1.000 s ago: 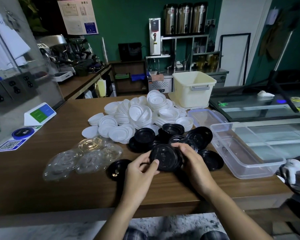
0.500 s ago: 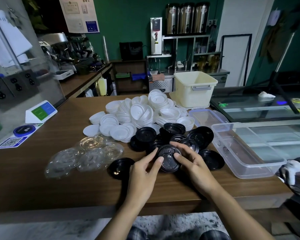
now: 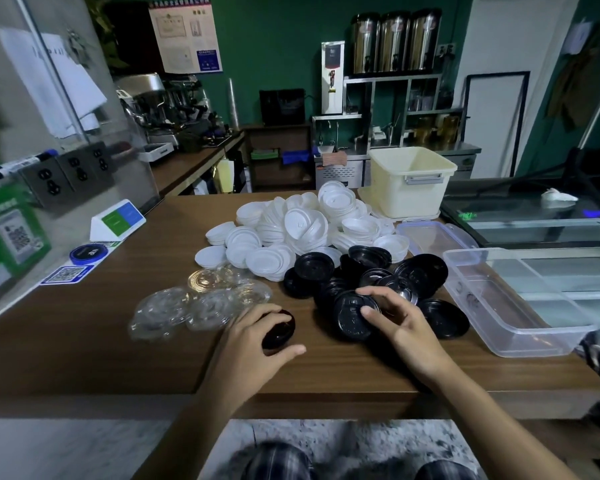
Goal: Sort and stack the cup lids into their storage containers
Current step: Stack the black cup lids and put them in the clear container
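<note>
Curled fingers grip lids (black ones).

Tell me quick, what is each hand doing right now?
Left hand: closed, gripping a lone black lid on the counter.
Right hand: closed, pinching a second black lid at the dark pile's edge.

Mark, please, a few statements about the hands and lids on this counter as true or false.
1. The left hand holds a lone black lid apart from the black pile. True.
2. The right hand has its grip on a white lid. False: it holds a black sip lid.
3. The clear container is full of stacked lids. False: no lids show in it.
4. The white lids lie piled behind the black pile. True.
</note>
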